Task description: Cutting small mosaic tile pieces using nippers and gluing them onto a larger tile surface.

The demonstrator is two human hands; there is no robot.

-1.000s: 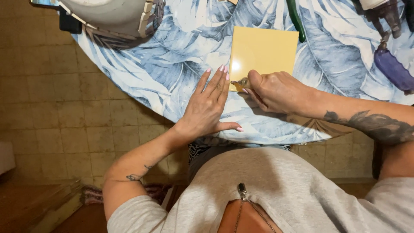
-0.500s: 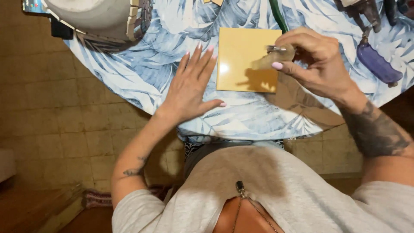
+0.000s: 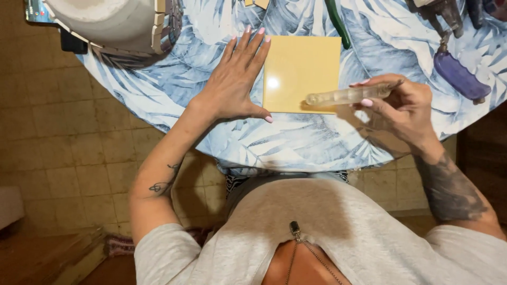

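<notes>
Left hand (image 3: 232,87): lying flat, palm down, on the table (image 3: 296,142), fingers together and pointing far, thumb spread along the near-left corner of the yellow tile (image 3: 301,74). Released, grasping nothing; its edge is touching the tile's left side. Forearm is running near-left off the table edge.

Right hand (image 3: 398,108): raised just right of the tile, fingers curling around a clear glass cutter (image 3: 348,95), gripping it near one end. The tool is lying roughly level, its free end pointing left over the tile's near-right corner.

Yellow tile: square, glossy, lying flat on the leaf-patterned cloth at the table's middle, between the two hands.

Surroundings: pale rounded bowl-like object (image 3: 113,24) at far left; green-handled tool (image 3: 338,24) just beyond the tile; purple-handled tool (image 3: 459,79) at far right.

Change from half a second ago: the left hand is sitting closer against the tile's left side; the right hand is now lower and further right, off the tile's far-right corner, with the cutter turned more level.
</notes>
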